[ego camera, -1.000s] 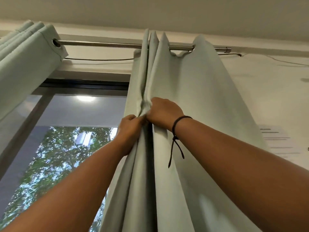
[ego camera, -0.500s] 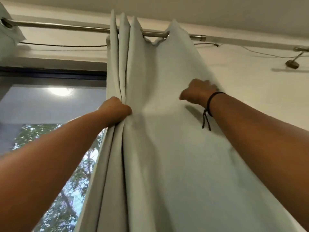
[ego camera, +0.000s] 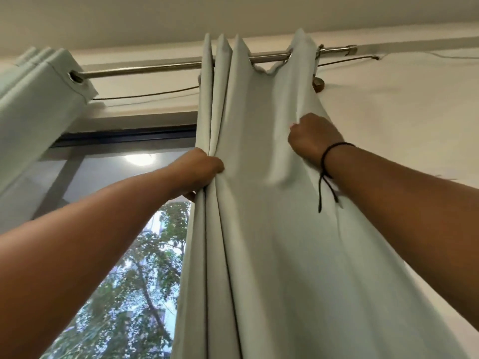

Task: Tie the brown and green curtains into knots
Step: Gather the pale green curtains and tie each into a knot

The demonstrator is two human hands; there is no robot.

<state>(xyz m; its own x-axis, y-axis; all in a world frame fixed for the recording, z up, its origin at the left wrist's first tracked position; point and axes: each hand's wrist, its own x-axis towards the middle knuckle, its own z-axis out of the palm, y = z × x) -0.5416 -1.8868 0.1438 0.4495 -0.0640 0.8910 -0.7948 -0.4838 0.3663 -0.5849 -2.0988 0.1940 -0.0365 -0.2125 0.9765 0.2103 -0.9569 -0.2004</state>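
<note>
left hand (ego camera: pixel 199 168) clenches green curtain (ego camera: pixel 259 203) pleats at 9 o'clock; right hand (ego camera: pixel 313 139) pinches its 3 o'clock edge. hard pulling risks unseating the rod (ego camera: pixel 155 69).

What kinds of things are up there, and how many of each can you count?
Pale green fabric curtains: 2, one gripped by both hands, one bunched at far left
Bare hands: 2, left hand, right hand
Silver metal curtain rod: 1
Black cord wristband: 1
Total: 6
</note>
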